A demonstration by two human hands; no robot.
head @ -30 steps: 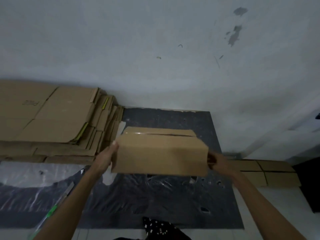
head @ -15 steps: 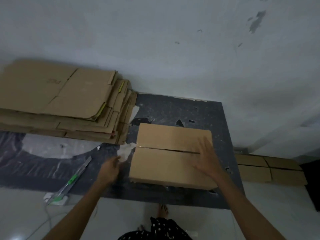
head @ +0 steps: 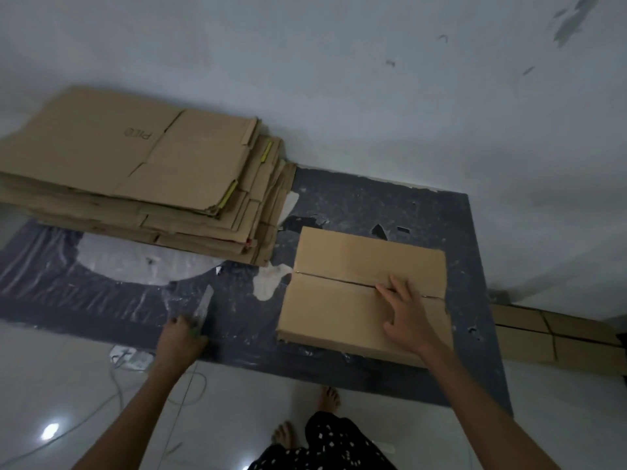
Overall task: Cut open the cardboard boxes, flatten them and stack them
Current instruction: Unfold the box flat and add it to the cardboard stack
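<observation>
A closed brown cardboard box [head: 342,273] lies on the dark floor mat [head: 373,205], its taped centre seam facing up. My right hand [head: 405,317] rests flat on the box top, fingers spread over the seam. To the left, my left hand [head: 181,337] curls round the green handle of a long-bladed cutter [head: 203,303] lying on the mat, blade pointing away from me. A tall stack of flattened cardboard [head: 135,171] sits at the back left.
More brown boxes [head: 543,334] stand at the right against the pale wall [head: 339,79]. A white cable and a small wrapper [head: 130,357] lie on the glossy tile floor near the mat's front edge. My bare feet [head: 329,398] are below.
The box went from being held in both hands to lying on the mat. My right hand settled on its top, and my left hand moved left to grip the cutter.
</observation>
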